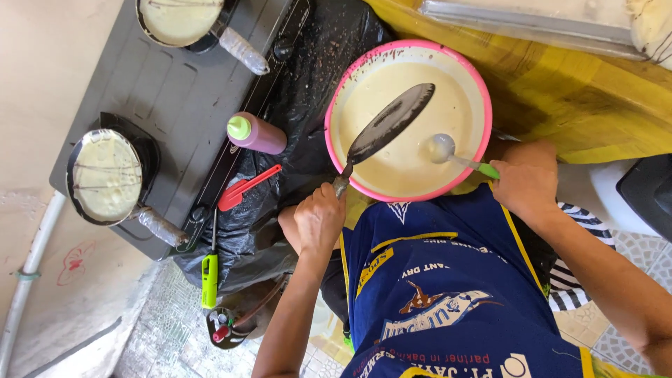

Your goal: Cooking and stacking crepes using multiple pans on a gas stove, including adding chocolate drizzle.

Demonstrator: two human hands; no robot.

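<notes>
One pink basin (479, 91) of pale batter sits in front of the person, against the yellow counter (595, 105). Above the batter the left hand (320, 220) holds one small dark frying pan (390, 122) tilted on its side, fingers closed round the handle. The right hand (526, 180), fingers closed, grips the green handle of one metal ladle (442, 148) whose bowl rests in the batter. To the left lies a black plastic sheet (329, 42) bearing one red spatula (246, 187) and one purple squeeze bottle (256, 133) with a green cap. Beyond it a grey two-burner stove (175, 91) carries two more pans, each filled with batter: one (106, 176) near, one (179, 19) far. One green stick lighter (209, 278) lies below the stove's edge.
</notes>
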